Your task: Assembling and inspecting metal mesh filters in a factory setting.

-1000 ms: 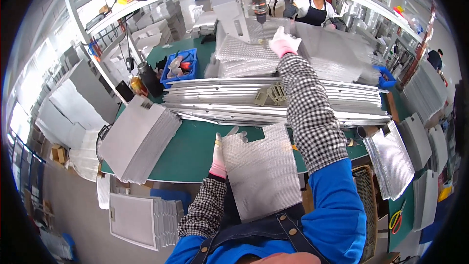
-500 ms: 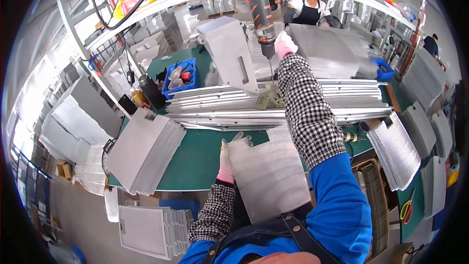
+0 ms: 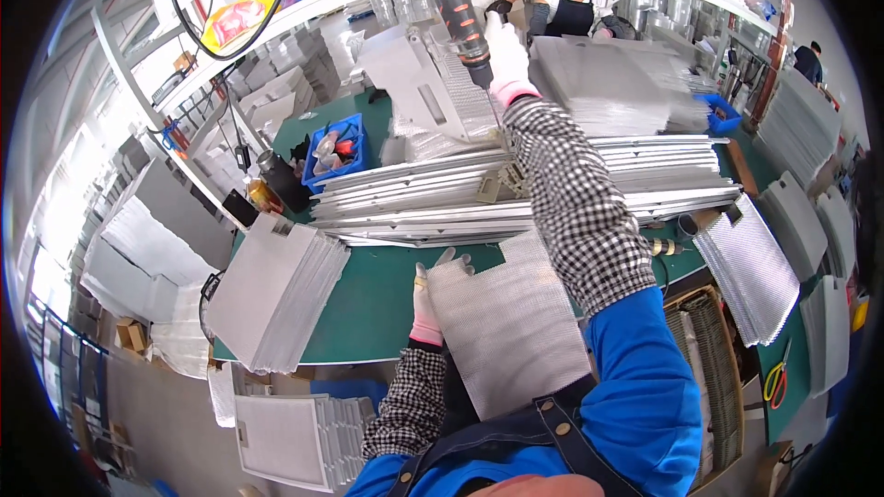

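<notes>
- I've got the left hand (image 3: 426, 306) holding a notched mesh panel (image 3: 512, 336) by its edge.
- Right hand (image 3: 506, 57) up beside the orange drill (image 3: 458, 23); contact, I can't tell.
- Panel stack (image 3: 267, 290) on the green table (image 3: 368, 308).

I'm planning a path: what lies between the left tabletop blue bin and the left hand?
Long metal strips, then green tabletop, lie between the blue bin and left hand, the head view shows.

Holds the blue-sleeved, black-and-white-checked right arm (image 3: 585, 207) stretched far forward, ending in a white-gloved, pink-cuffed right hand (image 3: 507, 57); bends the checked-sleeved left arm (image 3: 405, 396) low, matching-gloved left hand (image 3: 424, 299) upward.
</notes>
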`<action>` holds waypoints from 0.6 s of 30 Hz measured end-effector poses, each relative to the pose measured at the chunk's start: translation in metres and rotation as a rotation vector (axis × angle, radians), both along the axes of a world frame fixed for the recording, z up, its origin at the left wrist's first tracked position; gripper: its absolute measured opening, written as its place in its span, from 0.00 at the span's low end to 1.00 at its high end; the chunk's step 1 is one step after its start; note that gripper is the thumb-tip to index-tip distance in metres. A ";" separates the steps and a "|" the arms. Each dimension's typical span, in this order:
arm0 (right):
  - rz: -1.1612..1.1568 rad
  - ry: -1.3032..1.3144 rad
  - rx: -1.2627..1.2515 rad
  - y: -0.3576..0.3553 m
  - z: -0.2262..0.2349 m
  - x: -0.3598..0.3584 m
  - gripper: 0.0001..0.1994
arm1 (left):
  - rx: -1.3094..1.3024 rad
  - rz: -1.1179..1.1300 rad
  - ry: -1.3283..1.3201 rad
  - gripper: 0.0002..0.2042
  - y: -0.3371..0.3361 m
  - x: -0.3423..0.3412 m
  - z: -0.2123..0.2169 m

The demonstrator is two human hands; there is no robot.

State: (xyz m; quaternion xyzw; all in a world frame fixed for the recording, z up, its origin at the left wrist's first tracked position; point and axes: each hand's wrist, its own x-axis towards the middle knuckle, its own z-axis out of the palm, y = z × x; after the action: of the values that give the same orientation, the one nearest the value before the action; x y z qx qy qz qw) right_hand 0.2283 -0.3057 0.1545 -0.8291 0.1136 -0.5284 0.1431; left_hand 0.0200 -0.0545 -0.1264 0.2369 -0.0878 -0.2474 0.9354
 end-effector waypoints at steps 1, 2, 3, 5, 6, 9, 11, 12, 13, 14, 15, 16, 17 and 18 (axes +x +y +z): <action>0.236 -0.010 0.074 -0.018 0.009 0.001 0.21 | 0.006 -0.022 -0.009 0.47 -0.006 0.001 0.003; 0.455 -0.023 0.145 -0.053 0.019 -0.004 0.22 | 0.011 -0.061 -0.021 0.47 -0.018 0.003 0.007; 0.920 0.050 0.546 -0.050 0.026 -0.026 0.22 | 0.008 -0.039 -0.016 0.47 -0.013 0.003 0.004; 1.215 -0.237 0.788 -0.050 0.022 -0.026 0.19 | -0.036 -0.057 0.031 0.50 -0.009 0.004 0.001; 1.173 -0.198 0.799 -0.073 0.014 -0.020 0.20 | -0.042 -0.079 0.031 0.50 -0.018 0.007 0.001; 1.139 -0.150 0.881 -0.085 -0.004 -0.013 0.20 | -0.023 -0.053 0.011 0.49 -0.016 0.009 0.002; 1.060 -0.144 0.872 -0.085 -0.014 -0.015 0.18 | -0.020 -0.043 0.049 0.49 -0.013 0.007 0.001; 1.127 -0.184 0.928 -0.084 -0.016 -0.016 0.20 | -0.020 -0.041 0.053 0.49 -0.012 0.007 -0.001; 1.191 -0.225 0.984 -0.085 -0.018 -0.018 0.21 | -0.028 -0.048 0.028 0.48 -0.011 0.008 -0.002; 1.203 -0.085 1.148 -0.088 -0.021 -0.023 0.20 | -0.039 -0.053 0.003 0.48 -0.012 0.007 -0.002; 1.109 -0.044 1.045 -0.086 -0.023 -0.024 0.19 | -0.042 -0.052 0.009 0.48 -0.012 0.007 -0.002; 1.015 -0.004 0.942 -0.084 -0.026 -0.026 0.18 | -0.028 -0.059 -0.006 0.50 -0.012 0.007 -0.002; 1.101 0.017 0.993 -0.088 -0.031 -0.028 0.18 | -0.016 -0.071 -0.022 0.51 -0.013 0.007 0.000; 1.092 0.023 0.991 -0.092 -0.035 -0.031 0.18 | -0.005 -0.070 -0.014 0.52 -0.015 0.005 0.002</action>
State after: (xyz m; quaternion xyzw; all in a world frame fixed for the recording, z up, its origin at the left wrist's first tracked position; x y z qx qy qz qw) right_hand 0.1976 -0.3980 0.1191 -0.6111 -0.0884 -0.2598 0.7424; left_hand 0.0251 -0.0699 -0.1240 0.2330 -0.1032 -0.2781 0.9261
